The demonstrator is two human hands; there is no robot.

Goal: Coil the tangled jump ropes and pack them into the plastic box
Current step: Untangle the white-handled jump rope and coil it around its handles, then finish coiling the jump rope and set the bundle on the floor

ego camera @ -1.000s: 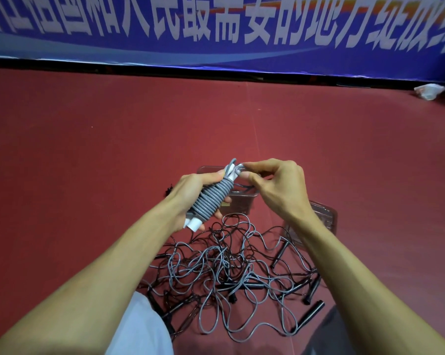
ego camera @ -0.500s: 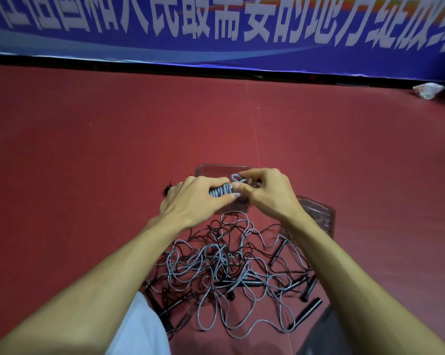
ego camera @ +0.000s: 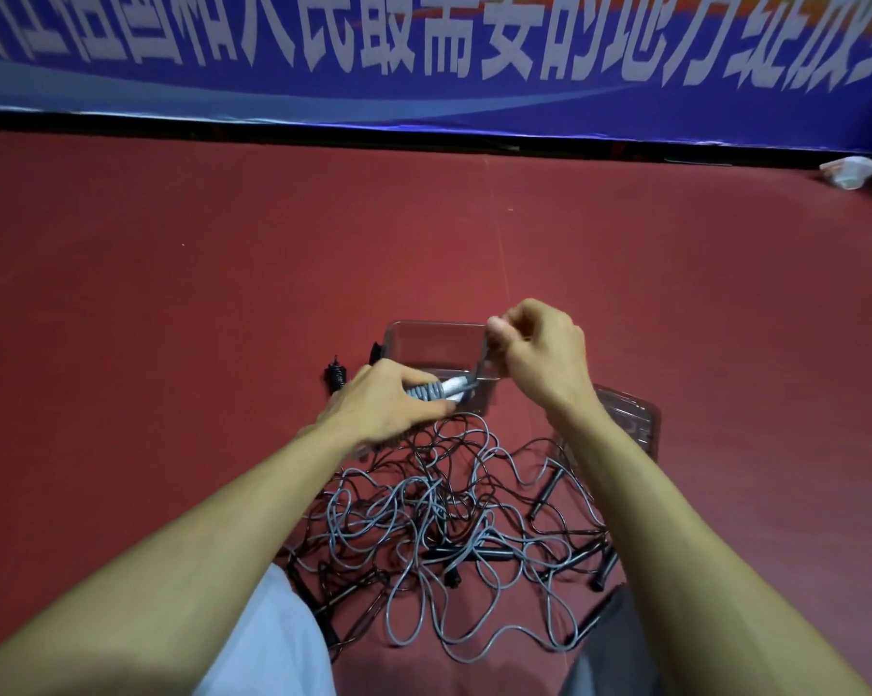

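Observation:
My left hand [ego camera: 388, 404] grips a coiled grey jump rope [ego camera: 436, 390] wound round its white handles, held level just before the clear plastic box [ego camera: 423, 339] on the red floor. My right hand [ego camera: 544, 351] is raised over the box's right rim, pinching the rope's loose grey end, which runs taut down to the bundle. Below both hands lies a tangled heap of grey and black jump ropes [ego camera: 449, 535] with black handles.
The box's clear lid [ego camera: 634, 419] lies on the floor to the right, partly behind my right forearm. A small black object [ego camera: 336, 376] sits left of the box. A blue banner wall [ego camera: 423, 67] bounds the floor at the back; a white scrap [ego camera: 850, 170] lies far right.
My right hand has pulled the rope end up and to the right, away from the bundle. My left hand has lowered the coil toward the box's front and turned it level.

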